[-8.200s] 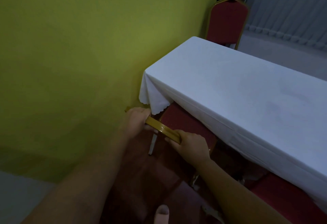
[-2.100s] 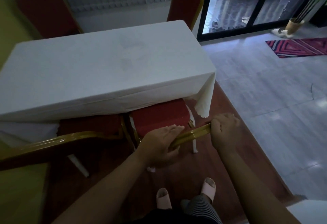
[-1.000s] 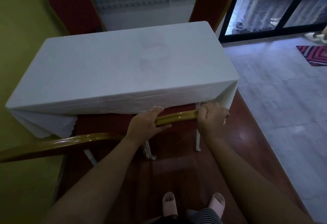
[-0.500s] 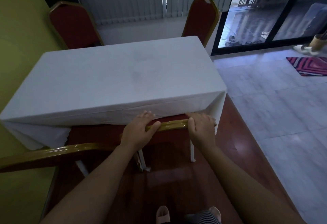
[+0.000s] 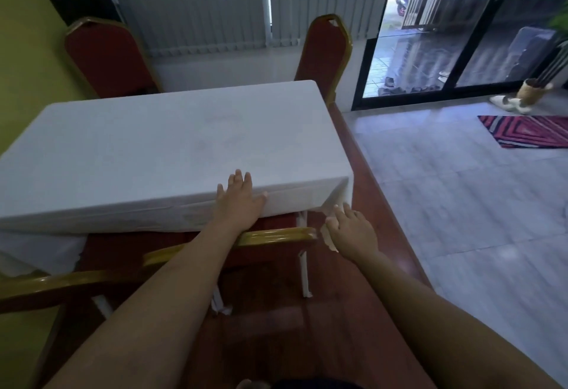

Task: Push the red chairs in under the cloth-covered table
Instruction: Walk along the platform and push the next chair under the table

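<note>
Nearest, two bare forearms reach forward over a red-brown floor (image 5: 353,265). Beneath them, the gold top rails of two red chairs: near chair (image 5: 276,235) on the right and left chair (image 5: 61,281), both with seats tucked under the cloth edge, backs just outside it. Right hand (image 5: 353,232), fingers spread and loose, gripping nothing, beside the hanging cloth corner just past the near chair's rail. Left hand (image 5: 239,201), fingers open, lies flat on the near edge of the white-clothed bench (image 5: 153,149). Beyond the bench, two more chairs, far left (image 5: 104,57) and far right (image 5: 325,50), stand before vertical blinds (image 5: 215,4).
</note>
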A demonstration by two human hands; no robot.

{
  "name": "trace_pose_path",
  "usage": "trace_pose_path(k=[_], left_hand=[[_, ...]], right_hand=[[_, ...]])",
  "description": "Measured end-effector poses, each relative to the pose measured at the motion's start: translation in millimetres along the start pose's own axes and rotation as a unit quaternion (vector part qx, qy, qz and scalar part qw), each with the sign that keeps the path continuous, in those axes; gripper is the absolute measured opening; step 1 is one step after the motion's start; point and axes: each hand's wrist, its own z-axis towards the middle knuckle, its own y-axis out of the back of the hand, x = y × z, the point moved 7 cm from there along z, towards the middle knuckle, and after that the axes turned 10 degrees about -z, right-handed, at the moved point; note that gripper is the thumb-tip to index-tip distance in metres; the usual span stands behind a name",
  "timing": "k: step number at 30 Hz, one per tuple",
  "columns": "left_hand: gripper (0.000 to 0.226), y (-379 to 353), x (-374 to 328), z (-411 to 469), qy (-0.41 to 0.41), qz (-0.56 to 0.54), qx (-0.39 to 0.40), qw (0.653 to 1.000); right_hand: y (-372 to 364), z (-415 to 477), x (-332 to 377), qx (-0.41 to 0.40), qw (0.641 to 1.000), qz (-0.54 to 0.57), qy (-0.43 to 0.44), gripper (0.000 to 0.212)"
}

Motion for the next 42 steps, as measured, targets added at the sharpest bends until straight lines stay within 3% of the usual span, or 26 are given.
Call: trace_pose_path(k=[6,14,21,32,42], left_hand=[[0.069,-72.6,-108.5,32.7,-0.058,0.050,0.083,0.994],[0.063,-129.4,-208.0,103.6,-0.123,0.107,0.124,0.979],[0.066,-143.5,-246.3,219.0,-0.068,0.083,0.141,0.984],[0.065,-167.8,-319.1,363.5,-0.085,0.110,0.159,0.977],[0.063,-173.0,-445.7,516.8,-0.050,0.063,0.160,0.984]], right_hand=[[8.0,16.0,-71.4,0.084,0.995,-0.048,-0.034,0.060],[32.2,87.4,-165.3,0.132,0.986,-0.093,-0.052,0.058],[65.1,193.4,-207.4,0.148,0.981,-0.122,-0.032,0.051],[99.8,341.1,-290.1,0.164,0.979,-0.106,-0.052,0.054],[148.2,510.9,-401.9,0.181,0.973,-0.139,-0.016,0.054]])
